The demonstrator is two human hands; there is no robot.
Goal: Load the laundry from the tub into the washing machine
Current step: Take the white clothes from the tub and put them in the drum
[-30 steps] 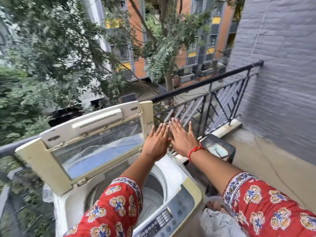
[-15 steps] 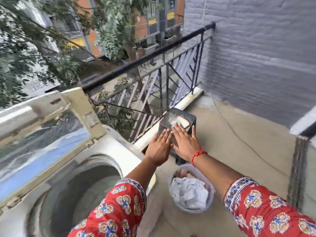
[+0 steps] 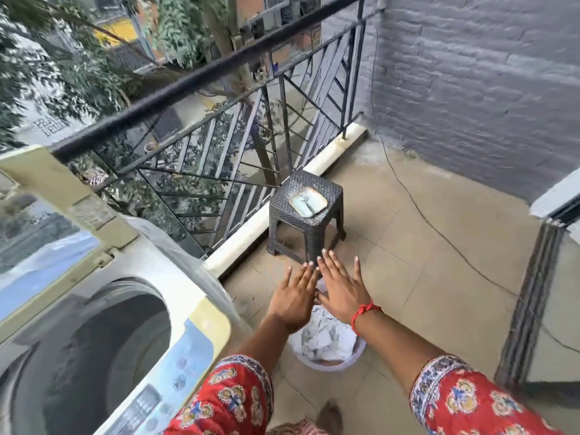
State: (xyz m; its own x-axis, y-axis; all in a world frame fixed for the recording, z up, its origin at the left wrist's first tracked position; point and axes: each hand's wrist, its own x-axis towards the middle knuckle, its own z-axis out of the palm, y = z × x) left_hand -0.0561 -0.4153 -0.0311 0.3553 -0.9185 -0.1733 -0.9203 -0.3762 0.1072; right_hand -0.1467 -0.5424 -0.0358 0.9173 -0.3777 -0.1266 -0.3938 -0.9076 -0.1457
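A top-loading washing machine (image 3: 201, 328) fills the lower left, its lid (image 3: 53, 215) raised and its dark drum open. On the floor to its right stands a pale round tub (image 3: 329, 364) holding crumpled white laundry (image 3: 326, 339). My left hand (image 3: 293, 298) and my right hand (image 3: 340, 285) are stretched out flat side by side above the tub, palms down, fingers spread, holding nothing. A red thread circles my right wrist. Both hands hide the tub's far rim.
A dark woven plastic stool (image 3: 306, 219) with a small dish on it stands just beyond the tub. A black metal railing (image 3: 219, 120) runs behind the machine. A grey brick wall (image 3: 470, 89) closes the right side, and a cable (image 3: 439, 230) trails over the tiled floor.
The view has swung right and down from the machine's lid to the floor. My hands, still flat and together, now hover over the tub instead of in front of the stool.
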